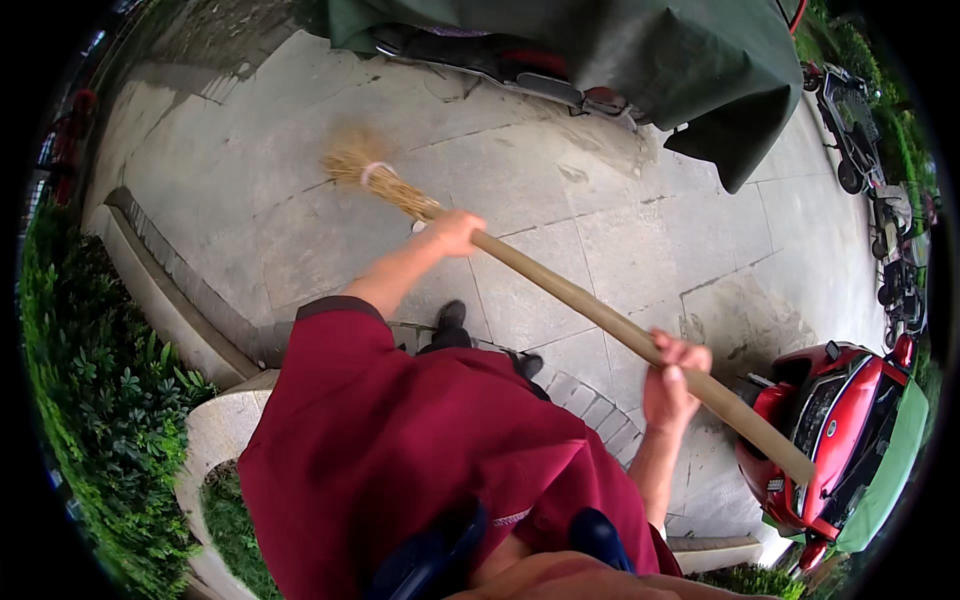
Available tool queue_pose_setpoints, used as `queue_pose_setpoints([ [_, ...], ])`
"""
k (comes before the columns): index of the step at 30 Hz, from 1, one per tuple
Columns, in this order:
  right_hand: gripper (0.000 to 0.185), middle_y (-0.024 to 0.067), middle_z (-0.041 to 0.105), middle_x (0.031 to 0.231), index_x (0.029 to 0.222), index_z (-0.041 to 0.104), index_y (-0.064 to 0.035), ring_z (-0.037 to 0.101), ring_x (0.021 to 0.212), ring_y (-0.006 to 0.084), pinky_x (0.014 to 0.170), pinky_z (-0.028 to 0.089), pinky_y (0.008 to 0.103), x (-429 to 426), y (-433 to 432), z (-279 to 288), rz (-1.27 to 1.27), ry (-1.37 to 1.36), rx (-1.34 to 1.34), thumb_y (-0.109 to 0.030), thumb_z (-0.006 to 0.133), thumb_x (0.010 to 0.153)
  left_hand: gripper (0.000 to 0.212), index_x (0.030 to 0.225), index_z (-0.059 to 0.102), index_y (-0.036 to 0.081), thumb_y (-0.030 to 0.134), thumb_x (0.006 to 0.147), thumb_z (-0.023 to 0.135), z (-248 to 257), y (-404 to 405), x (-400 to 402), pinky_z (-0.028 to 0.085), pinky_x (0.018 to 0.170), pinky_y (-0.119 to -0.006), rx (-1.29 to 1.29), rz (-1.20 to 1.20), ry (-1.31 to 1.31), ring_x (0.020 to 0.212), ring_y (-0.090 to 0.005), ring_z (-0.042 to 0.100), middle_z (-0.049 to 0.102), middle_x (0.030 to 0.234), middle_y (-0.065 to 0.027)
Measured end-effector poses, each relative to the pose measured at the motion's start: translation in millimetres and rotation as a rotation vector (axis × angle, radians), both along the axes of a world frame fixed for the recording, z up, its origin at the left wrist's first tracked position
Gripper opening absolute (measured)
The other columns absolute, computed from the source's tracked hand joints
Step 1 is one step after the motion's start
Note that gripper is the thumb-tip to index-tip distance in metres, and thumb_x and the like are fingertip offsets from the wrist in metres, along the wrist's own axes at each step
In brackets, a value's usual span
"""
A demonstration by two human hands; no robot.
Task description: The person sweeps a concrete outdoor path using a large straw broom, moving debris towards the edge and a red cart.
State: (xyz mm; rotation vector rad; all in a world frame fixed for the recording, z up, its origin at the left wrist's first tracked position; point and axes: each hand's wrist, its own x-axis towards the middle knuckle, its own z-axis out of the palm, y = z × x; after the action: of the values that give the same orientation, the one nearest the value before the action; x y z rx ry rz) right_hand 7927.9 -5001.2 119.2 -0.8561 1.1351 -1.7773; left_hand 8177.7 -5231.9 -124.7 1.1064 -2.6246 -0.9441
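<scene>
A straw broom (566,289) with a long, thick handle lies slantwise across the view in both my hands. My left hand (457,232) is closed round the handle just above the bound straw. Further up, near the other end, my right hand (675,367) grips it with the thumb along the side. The straw head is blurred at its tip and is over the grey paving (525,187); whether it touches the paving I cannot tell.
A dark green cover (675,60) drapes a parked scooter ahead. A red car (832,435) stands at the right, below several parked scooters (851,127). A curved stone kerb (172,300) borders shrubs (112,375) at the left.
</scene>
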Motion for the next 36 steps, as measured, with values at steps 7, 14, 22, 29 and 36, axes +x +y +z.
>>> queue_pose_setpoints([
  [7,0.022,0.0057,0.047,0.069,0.075,0.044,-0.0088,0.048,0.073,0.022,0.086,0.035,0.045,-37,75,59,0.049,0.139,-0.197,-0.026,0.059,0.075,0.018,0.059,0.05,0.009,0.011,0.049,0.065,53,53,-30,0.043,0.057,-0.042,-0.259,-0.031,0.308,0.064,-0.0305,0.055,0.052,0.061,-0.0093],
  [14,0.033,-0.0034,0.035,0.054,0.069,0.04,-0.0117,0.036,0.042,0.0095,0.055,0.033,0.0287,-81,172,206,-0.133,0.664,-0.744,-0.038,0.041,0.088,0.012,0.061,0.056,0.009,0.021,0.062,0.058,163,191,-192,0.046,0.056,-0.043,0.086,-0.48,0.395,0.063,-0.031,0.059,0.059,0.062,-0.0106],
  [22,0.034,0.0002,0.04,0.055,0.074,0.043,-0.009,0.039,0.045,0.0125,0.055,0.033,0.0301,-92,152,161,-0.072,0.425,-0.565,-0.041,0.044,0.087,0.01,0.064,0.058,0.009,0.019,0.063,0.058,97,216,-117,0.045,0.059,-0.043,0.302,-0.357,0.265,0.065,-0.0332,0.058,0.059,0.064,-0.0119],
  [29,0.028,0.0004,0.041,0.06,0.072,0.039,-0.0112,0.043,0.058,0.015,0.071,0.035,0.0367,-9,15,17,0.199,0.129,-0.262,-0.032,0.057,0.08,0.008,0.064,0.059,0.01,0.016,0.059,0.059,30,89,62,0.046,0.061,-0.043,0.134,0.046,-0.137,0.069,-0.0326,0.058,0.059,0.067,-0.013],
  [36,0.028,-0.0028,0.033,0.058,0.068,0.035,-0.014,0.037,0.059,0.0106,0.074,0.035,0.0343,27,-46,77,0.231,0.111,-0.47,-0.031,0.049,0.084,0.007,0.061,0.058,0.01,0.016,0.057,0.06,117,3,79,0.046,0.057,-0.043,-0.059,0.128,-0.003,0.066,-0.0318,0.059,0.059,0.065,-0.0116],
])
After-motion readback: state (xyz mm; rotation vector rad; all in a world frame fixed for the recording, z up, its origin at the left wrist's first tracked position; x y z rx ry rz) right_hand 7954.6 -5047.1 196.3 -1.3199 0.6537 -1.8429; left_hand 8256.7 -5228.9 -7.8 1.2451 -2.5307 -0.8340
